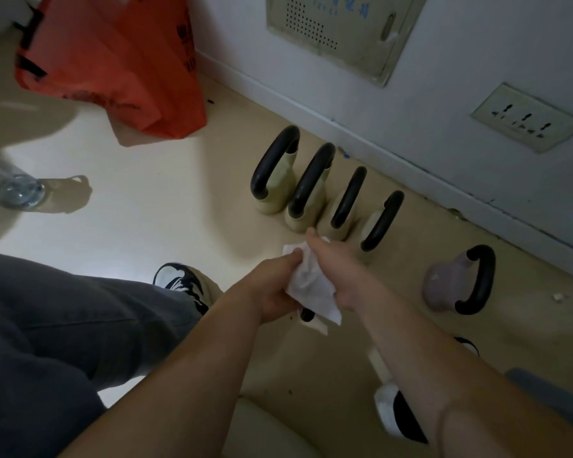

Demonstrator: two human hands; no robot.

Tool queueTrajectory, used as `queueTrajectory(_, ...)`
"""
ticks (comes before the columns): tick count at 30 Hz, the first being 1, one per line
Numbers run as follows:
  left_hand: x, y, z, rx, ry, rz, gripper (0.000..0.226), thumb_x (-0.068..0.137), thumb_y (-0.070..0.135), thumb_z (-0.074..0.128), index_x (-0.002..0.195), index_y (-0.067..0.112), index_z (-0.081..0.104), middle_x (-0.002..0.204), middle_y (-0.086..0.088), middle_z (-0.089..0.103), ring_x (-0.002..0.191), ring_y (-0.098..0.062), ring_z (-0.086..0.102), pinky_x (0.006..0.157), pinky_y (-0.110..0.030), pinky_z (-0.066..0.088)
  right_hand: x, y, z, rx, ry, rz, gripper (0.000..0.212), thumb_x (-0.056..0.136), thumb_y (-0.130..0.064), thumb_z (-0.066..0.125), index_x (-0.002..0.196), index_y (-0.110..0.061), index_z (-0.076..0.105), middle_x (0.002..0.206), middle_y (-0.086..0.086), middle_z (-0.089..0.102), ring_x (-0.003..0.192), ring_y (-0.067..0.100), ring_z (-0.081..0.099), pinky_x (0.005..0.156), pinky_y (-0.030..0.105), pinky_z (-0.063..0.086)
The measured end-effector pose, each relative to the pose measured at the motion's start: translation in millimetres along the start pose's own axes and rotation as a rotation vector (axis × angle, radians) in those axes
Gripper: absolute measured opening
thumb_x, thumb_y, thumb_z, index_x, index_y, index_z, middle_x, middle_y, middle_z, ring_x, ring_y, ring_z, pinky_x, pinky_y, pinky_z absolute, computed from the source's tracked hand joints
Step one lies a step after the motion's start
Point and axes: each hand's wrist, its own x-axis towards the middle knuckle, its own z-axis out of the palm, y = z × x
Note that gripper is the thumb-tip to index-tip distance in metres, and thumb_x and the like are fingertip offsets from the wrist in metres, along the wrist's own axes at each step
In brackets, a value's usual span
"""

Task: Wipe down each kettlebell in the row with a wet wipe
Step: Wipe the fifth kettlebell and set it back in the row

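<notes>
Wipe [306, 285] stretched between our left hand [275, 287] and right hand [339, 269], both gripping it above the floor before the kettlebell row [325, 190], could tear or slip if we tug harder.

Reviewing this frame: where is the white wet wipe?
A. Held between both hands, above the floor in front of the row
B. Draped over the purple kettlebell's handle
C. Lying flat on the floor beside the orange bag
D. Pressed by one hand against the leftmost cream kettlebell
A: the wet wipe is gripped by both the left hand and the right hand, touching no kettlebell.
</notes>
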Motion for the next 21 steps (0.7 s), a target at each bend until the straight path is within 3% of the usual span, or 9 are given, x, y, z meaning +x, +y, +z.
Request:
queueTrajectory(3, 3.4, 16.4, 0.3, -0.018, 0.397, 0.182, 0.046, 0.107, 0.033, 0.044, 0.136, -0.002, 0.052, 0.139, -0.021, 0.058, 0.125, -0.037, 0.058, 0.107, -0.046, 0.046, 1.0, 1.2, -14.1, -0.151, 0.200, -0.086, 0.039, 0.099, -0.056, 0.053, 0.105, -0.020, 0.066, 0.091, 0.008, 0.074, 0.083, 0.029, 0.072, 0.077, 0.047, 0.062)
queueTrajectory(6, -6.3, 19.0, -7.2, 0.553, 0.913, 0.459, 0.050, 0.109, 0.038, 0.031, 0.141, 0.005, 0.049, 0.140, -0.012, 0.055, 0.130, -0.033, 0.051, 0.103, -0.037, 0.040, 3.6, 15.7, -26.0, -0.174, 0.212, -0.092, 0.029, 0.099, -0.049, 0.056, 0.103, -0.021, 0.065, 0.094, 0.005, 0.070, 0.087, 0.025, 0.068, 0.090, 0.053, 0.060)
queueTrajectory(8, -12.5, 2.3, -12.3, 0.946, 0.898, 0.551, 0.045, 0.108, 0.037, 0.031, 0.132, 0.007, 0.054, 0.127, -0.007, 0.060, 0.125, -0.031, 0.054, 0.097, -0.037, 0.042, 5.0, 28.0, -22.7, -0.159, 0.064, 0.041, 0.034, 0.098, -0.054, 0.059, 0.111, -0.023, 0.065, 0.105, 0.002, 0.069, 0.095, 0.021, 0.065, 0.093, 0.051, 0.058)
queueTrajectory(10, -6.6, -30.9, -13.0, 1.085, 0.734, 0.356, 0.046, 0.108, 0.039, 0.030, 0.137, 0.013, 0.053, 0.133, -0.005, 0.059, 0.126, -0.027, 0.055, 0.102, -0.039, 0.044, 7.4, 41.0, -16.8, -0.084, -0.055, 0.148, 0.036, 0.100, -0.054, 0.058, 0.122, -0.027, 0.063, 0.118, 0.006, 0.069, 0.103, 0.028, 0.067, 0.092, 0.055, 0.058)
queueTrajectory(11, -4.3, -50.3, -8.3, 1.019, 0.665, 0.202, 0.050, 0.108, 0.043, 0.027, 0.140, 0.013, 0.051, 0.139, -0.008, 0.057, 0.127, -0.028, 0.054, 0.106, -0.042, 0.044, 8.6, 45.5, -15.7, -0.070, -0.082, 0.169, 0.036, 0.101, -0.053, 0.055, 0.129, -0.030, 0.059, 0.123, 0.007, 0.068, 0.108, 0.031, 0.067, 0.091, 0.057, 0.058)
queueTrajectory(13, -1.2, -83.6, 5.1, 0.565, 0.581, 0.014, 0.057, 0.107, 0.048, 0.025, 0.139, 0.010, 0.052, 0.137, -0.012, 0.058, 0.124, -0.033, 0.056, 0.107, -0.043, 0.044, 15.9, 53.4, -17.1, -0.059, -0.122, 0.174, 0.039, 0.103, -0.052, 0.051, 0.139, -0.035, 0.052, 0.131, 0.006, 0.065, 0.113, 0.034, 0.066, 0.083, 0.055, 0.061)
queueTrajectory(16, -0.5, -83.6, 34.2, -0.017, 0.557, -0.014, 0.040, 0.106, 0.036, 0.040, 0.122, 0.008, 0.063, 0.121, -0.018, 0.066, 0.116, -0.039, 0.060, 0.102, -0.044, 0.049, 22.9, 56.4, -17.9, -0.019, -0.135, 0.172, 0.036, 0.105, -0.047, 0.050, 0.139, -0.036, 0.053, 0.129, 0.004, 0.068, 0.113, 0.033, 0.067, 0.077, 0.046, 0.060)
queueTrajectory(19, -4.0, -52.4, 67.2, -0.149, 0.569, 0.033, 0.025, 0.103, 0.027, 0.049, 0.109, 0.005, 0.060, 0.118, -0.010, 0.063, 0.108, -0.029, 0.060, 0.103, -0.046, 0.049, 30.2, 55.6, -18.3, -0.054, -0.121, 0.126, 0.033, 0.104, -0.041, 0.053, 0.133, -0.027, 0.062, 0.122, 0.006, 0.072, 0.113, 0.029, 0.068, 0.099, 0.049, 0.054)
queueTrajectory(21, -3.6, -46.9, 80.5, -0.101, 0.573, 0.046, 0.025, 0.105, 0.025, 0.046, 0.117, 0.006, 0.058, 0.116, -0.005, 0.060, 0.103, -0.025, 0.056, 0.097, -0.044, 0.048, 33.2, 53.0, -20.6, -0.085, -0.117, 0.126, 0.029, 0.101, -0.037, 0.056, 0.124, -0.024, 0.068, 0.114, 0.009, 0.075, 0.108, 0.028, 0.070, 0.104, 0.051, 0.052)
